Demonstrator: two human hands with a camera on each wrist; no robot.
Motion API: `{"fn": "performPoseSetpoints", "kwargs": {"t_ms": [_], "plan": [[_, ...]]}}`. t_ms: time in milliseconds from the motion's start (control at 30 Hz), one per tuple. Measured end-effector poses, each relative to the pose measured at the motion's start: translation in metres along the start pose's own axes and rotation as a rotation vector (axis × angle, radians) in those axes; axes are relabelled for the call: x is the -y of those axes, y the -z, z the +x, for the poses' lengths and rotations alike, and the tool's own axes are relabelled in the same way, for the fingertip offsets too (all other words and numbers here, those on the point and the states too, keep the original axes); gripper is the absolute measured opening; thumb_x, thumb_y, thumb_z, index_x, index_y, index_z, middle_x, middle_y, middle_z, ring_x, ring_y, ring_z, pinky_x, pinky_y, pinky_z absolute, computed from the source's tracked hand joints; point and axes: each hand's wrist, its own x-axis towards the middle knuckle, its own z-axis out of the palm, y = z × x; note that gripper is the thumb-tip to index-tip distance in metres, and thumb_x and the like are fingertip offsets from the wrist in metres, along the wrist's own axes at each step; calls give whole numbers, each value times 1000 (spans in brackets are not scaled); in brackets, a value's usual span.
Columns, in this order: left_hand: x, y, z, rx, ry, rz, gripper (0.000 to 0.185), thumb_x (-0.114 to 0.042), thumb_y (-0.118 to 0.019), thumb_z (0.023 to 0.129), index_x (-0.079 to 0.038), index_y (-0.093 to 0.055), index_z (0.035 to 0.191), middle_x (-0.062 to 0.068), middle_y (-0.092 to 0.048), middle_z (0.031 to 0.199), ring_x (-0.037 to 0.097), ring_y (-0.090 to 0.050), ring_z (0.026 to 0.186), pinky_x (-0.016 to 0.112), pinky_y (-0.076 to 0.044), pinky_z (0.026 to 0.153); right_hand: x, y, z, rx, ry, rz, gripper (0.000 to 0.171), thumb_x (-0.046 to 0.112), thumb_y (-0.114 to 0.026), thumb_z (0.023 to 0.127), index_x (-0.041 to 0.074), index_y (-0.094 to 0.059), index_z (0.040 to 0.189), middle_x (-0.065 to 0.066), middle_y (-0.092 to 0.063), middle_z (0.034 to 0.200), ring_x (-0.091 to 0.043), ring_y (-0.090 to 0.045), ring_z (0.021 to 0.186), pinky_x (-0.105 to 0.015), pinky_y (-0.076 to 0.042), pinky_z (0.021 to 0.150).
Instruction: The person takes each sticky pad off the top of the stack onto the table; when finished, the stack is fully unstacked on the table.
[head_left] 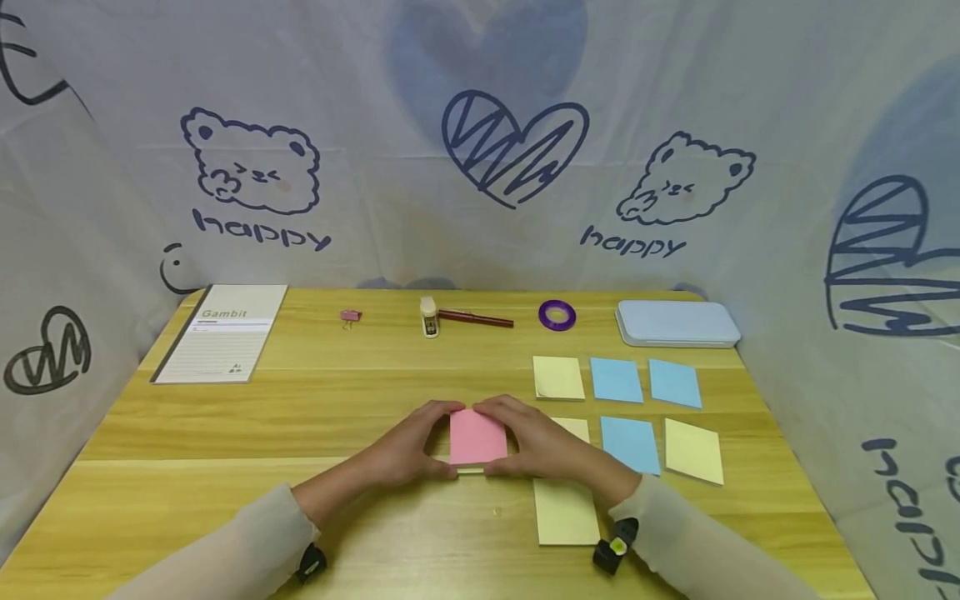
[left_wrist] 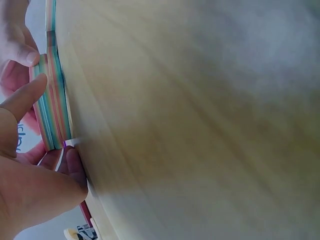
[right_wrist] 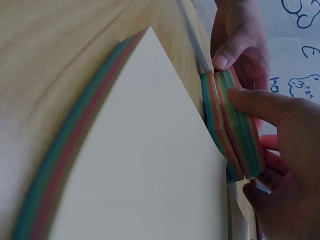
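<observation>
A stack of sticky note pads (head_left: 478, 437) with a pink sheet on top sits at the middle of the table. Its sides show striped layers of pink, yellow and teal in the left wrist view, and a slit between stacked pads shows in the right wrist view. My left hand (head_left: 405, 446) grips the stack's left side, thumb at the near corner and fingers at the far one. From the right, my right hand (head_left: 546, 448) holds it the same way. A yellow sticky note pad (head_left: 576, 427) is partly hidden behind the right hand.
Right of the hands lie a yellow pad (head_left: 567, 517), blue pad (head_left: 630, 444) and several others. Along the back are a notebook (head_left: 221, 337), pink binder clip (head_left: 350, 316), small white bottle (head_left: 429, 318), dark red pen (head_left: 476, 318), purple tape roll (head_left: 543, 317) and light-blue case (head_left: 678, 323).
</observation>
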Motion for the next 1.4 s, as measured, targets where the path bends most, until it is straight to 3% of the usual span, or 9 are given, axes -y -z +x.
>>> {"fn": "performPoseSetpoints", "kwargs": {"t_ms": [300, 567, 733, 933, 1067, 1267, 1400], "plan": [[-1, 0, 0, 4, -2, 14, 87, -17, -88, 84, -3, -40, 154, 17, -46, 153, 37, -39, 145, 58, -31, 120, 1, 5, -8, -46, 41, -12, 84, 35, -86, 85, 7, -46, 153, -5, -51, 149, -27, -52, 137, -50, -44, 113], [-4, 0, 1, 5, 4, 22, 83, -15, -87, 85, -2, -41, 153, 18, -47, 152, 37, -40, 145, 57, -32, 119, -2, 13, -34, -82, 15, -32, 86, 34, -88, 83, 9, -46, 154, -5, -50, 152, -31, -49, 139, -55, -42, 113], [-3, -1, 2, 8, 18, 42, 83, -15, -87, 85, -2, -42, 153, 18, -46, 153, 38, -39, 145, 56, -32, 120, -3, 23, -59, -95, -34, -53, 86, 30, -87, 83, 11, -45, 155, -7, -47, 155, -35, -45, 143, -60, -40, 113], [-2, -3, 2, 9, 29, 48, 82, -16, -87, 85, -3, -42, 153, 18, -46, 152, 39, -39, 145, 57, -33, 119, -12, 28, -96, -150, -71, -44, 84, 23, -88, 82, 13, -47, 154, -8, -48, 154, -35, -50, 138, -60, -46, 108], [-2, -3, 2, 9, 32, 45, 82, -15, -86, 85, -4, -42, 153, 18, -46, 152, 39, -39, 145, 57, -34, 118, -21, 30, -125, -192, -108, -52, 81, 28, -88, 83, 19, -49, 154, -4, -49, 153, -37, -48, 139, -63, -45, 107], [-1, -3, 2, 5, 37, 53, 81, -16, -86, 85, -5, -43, 153, 17, -46, 153, 38, -39, 145, 57, -34, 118, -30, 33, -162, -225, -164, -123, 81, 33, -89, 82, 20, -51, 152, -2, -51, 152, -31, -53, 134, -60, -49, 102], [-1, -3, 2, 5, 39, 51, 81, -15, -86, 86, -5, -43, 153, 17, -45, 154, 39, -39, 145, 58, -34, 118, -35, 34, -182, -256, -155, -212, 81, 33, -90, 80, 19, -53, 150, -8, -55, 149, -34, -54, 132, -58, -52, 100]]}}
